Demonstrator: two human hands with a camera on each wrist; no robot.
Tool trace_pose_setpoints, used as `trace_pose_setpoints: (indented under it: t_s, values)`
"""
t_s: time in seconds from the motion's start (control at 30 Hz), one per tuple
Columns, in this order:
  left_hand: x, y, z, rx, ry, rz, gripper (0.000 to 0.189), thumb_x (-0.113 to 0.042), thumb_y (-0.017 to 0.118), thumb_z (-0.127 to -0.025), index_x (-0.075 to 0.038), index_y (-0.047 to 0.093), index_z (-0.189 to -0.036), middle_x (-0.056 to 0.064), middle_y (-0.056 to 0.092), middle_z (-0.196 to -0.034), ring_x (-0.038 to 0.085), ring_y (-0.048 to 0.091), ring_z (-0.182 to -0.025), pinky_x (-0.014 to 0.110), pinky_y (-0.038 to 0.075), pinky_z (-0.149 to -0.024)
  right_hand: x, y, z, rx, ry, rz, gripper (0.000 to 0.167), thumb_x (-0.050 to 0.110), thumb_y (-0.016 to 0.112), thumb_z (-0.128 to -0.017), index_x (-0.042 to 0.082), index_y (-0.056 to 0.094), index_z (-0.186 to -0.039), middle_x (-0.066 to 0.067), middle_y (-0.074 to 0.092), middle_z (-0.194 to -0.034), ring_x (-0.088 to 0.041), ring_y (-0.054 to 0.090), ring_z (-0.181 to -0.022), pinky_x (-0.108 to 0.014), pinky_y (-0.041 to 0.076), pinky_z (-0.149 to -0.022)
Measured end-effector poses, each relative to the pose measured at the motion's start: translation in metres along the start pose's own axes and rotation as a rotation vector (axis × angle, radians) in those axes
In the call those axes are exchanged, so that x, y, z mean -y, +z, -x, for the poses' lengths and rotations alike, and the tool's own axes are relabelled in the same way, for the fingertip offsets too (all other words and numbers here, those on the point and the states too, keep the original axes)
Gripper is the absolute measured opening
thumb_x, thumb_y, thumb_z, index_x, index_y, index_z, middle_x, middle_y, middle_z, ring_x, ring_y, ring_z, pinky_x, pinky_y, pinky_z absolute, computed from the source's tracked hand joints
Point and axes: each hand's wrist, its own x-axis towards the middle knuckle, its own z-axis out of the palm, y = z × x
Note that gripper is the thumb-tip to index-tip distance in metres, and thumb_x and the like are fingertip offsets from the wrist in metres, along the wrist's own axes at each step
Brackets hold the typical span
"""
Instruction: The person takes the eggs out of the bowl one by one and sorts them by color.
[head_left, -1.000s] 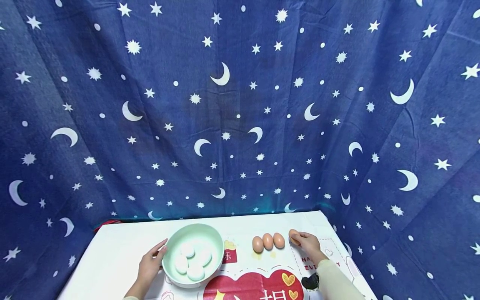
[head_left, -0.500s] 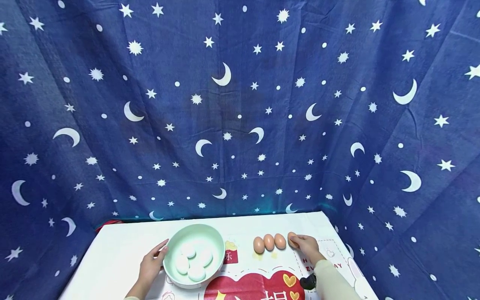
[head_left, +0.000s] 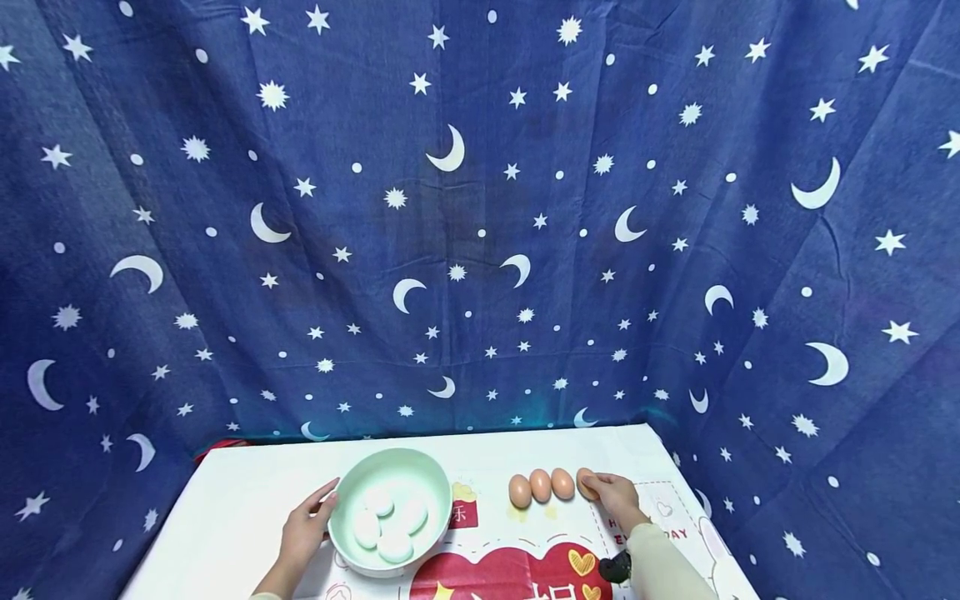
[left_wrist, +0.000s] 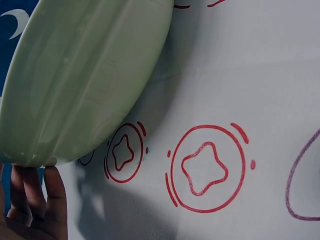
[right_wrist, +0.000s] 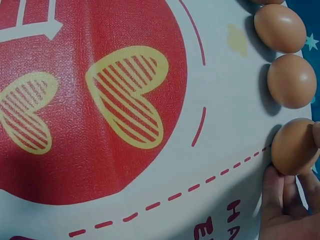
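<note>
At the right end of a row of brown eggs, my right hand pinches another brown egg. In the right wrist view this egg stands just below its neighbour in the row, with fingertips at its underside and side. My left hand is at the left side of a pale green bowl, its fingers fairly straight. The left wrist view shows those fingertips against the bowl's outer wall. Several white eggs lie in the bowl.
A white cloth with red prints covers the table. Its back edge meets a blue curtain with stars and moons, which also hangs at both sides. Something red shows at the back left corner. A black object is by the right sleeve.
My right hand has moved the brown egg left, close up to the end of the row. The left hand and the bowl have stayed in place; the view has shifted slightly.
</note>
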Motion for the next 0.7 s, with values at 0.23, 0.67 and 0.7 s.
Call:
trace_pose_setpoints:
  t_s: [0.23,0.67,0.7]
  values:
    - [-0.0004,-0.0004,-0.0002,0.009,0.001,0.001,0.053,-0.040,0.055,-0.101,-0.007,0.050,-0.143,0.022,0.062,-0.108,0.013,0.064,-0.077,0.029,0.062,-0.066,0.0027,0.0019,0.0001,0.001,0.009,-0.009,0.059,0.039,0.067,-0.091,-0.007,0.059,-0.128,-0.029,0.061,-0.121,-0.034,0.061,-0.100,-0.044,0.052,-0.089]
    - [-0.0006,-0.0003,0.0001,0.004,0.015,-0.009,0.051,-0.037,0.054,-0.102,-0.006,0.049,-0.143,0.024,0.061,-0.109,0.016,0.065,-0.081,0.028,0.062,-0.065,-0.0008,0.0072,-0.0028,-0.014,0.022,-0.022,0.063,0.044,0.068,-0.089,-0.005,0.060,-0.127,-0.028,0.060,-0.125,-0.036,0.059,-0.107,-0.044,0.051,-0.090]
    - [-0.0003,-0.0004,-0.0001,0.004,0.014,-0.007,0.052,-0.037,0.054,-0.102,-0.006,0.049,-0.143,0.024,0.061,-0.109,0.016,0.065,-0.081,0.028,0.062,-0.066,-0.0010,0.0077,-0.0031,-0.014,0.027,-0.021,0.064,0.046,0.067,-0.089,-0.005,0.060,-0.128,-0.028,0.060,-0.126,-0.036,0.059,-0.107,-0.044,0.051,-0.090]
